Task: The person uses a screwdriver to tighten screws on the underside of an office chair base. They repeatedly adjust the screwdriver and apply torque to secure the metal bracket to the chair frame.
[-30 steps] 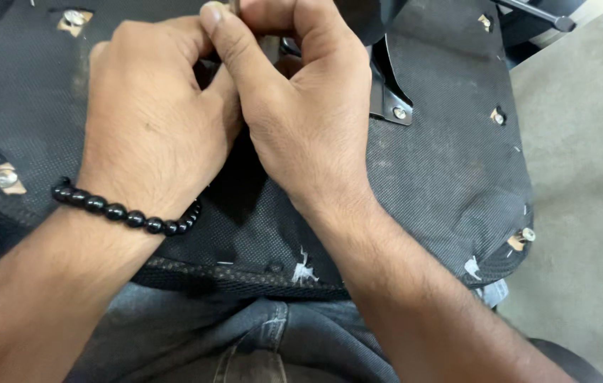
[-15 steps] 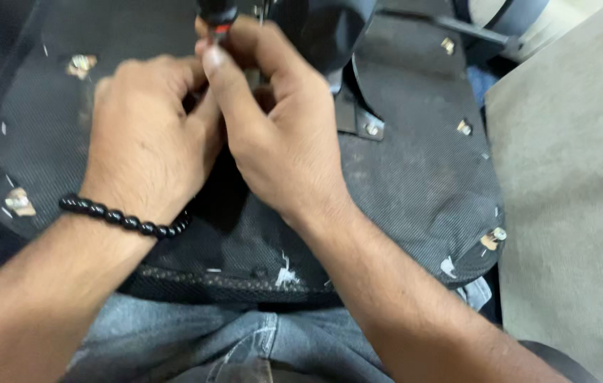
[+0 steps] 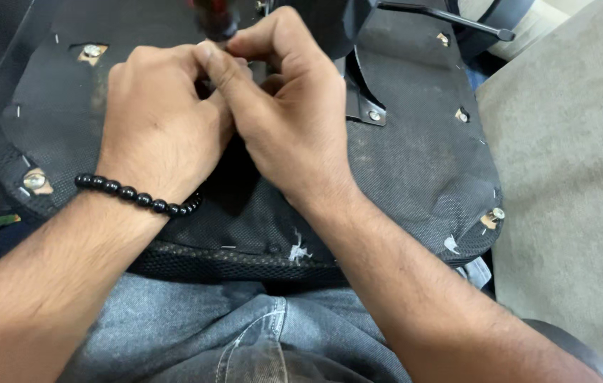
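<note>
Both hands [image 3: 234,120] bunched, tool handle [image 3: 215,18] just above

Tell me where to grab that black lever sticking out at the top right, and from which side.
Grip the black lever near its free right tip, coming from above: it is a thin bar slanting out past the upturned seat base, open there, while its left end runs behind the dark mechanism. Both hands are busy at centre.

Dark red-black tool handle [image 3: 215,18] — upright, pinched between both hands' fingers [image 3: 220,64] over the seat underside [image 3: 415,163].
</note>
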